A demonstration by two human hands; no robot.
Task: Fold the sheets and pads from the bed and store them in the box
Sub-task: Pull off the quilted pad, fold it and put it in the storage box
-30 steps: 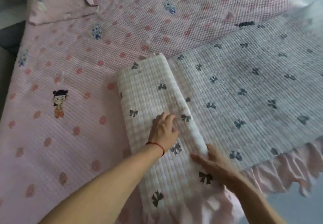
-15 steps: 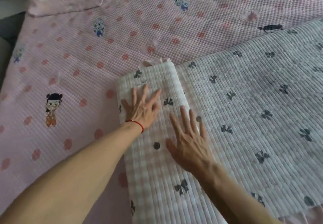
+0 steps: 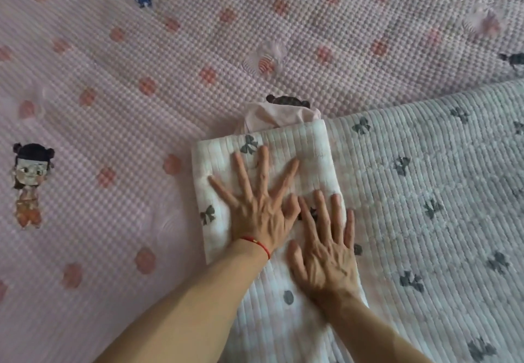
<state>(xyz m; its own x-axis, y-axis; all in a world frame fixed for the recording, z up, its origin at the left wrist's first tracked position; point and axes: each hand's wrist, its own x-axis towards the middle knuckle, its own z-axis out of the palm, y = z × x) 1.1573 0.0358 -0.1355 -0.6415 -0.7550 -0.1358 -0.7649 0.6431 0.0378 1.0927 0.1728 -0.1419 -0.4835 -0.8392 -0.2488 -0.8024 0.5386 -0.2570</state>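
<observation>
Quilted pad (image 3: 425,192); left hand (image 3: 259,209) and right hand (image 3: 326,255) press it, fingers spread flat.

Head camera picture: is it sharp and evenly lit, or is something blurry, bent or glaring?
Head view: soft, even light, no glare; faint shadows under the left hand and right hand on the folded pad. The hands look sharp; the pink bedspread smears toward the edges, and the pad's edge bows, a wide-angle effect.

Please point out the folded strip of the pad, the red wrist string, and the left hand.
white quilted bow-print pad (image 3: 309,147), head view, folded strip.
red string bracelet (image 3: 256,243), head view, its middle.
left hand (image 3: 259,209), head view, its back.
</observation>
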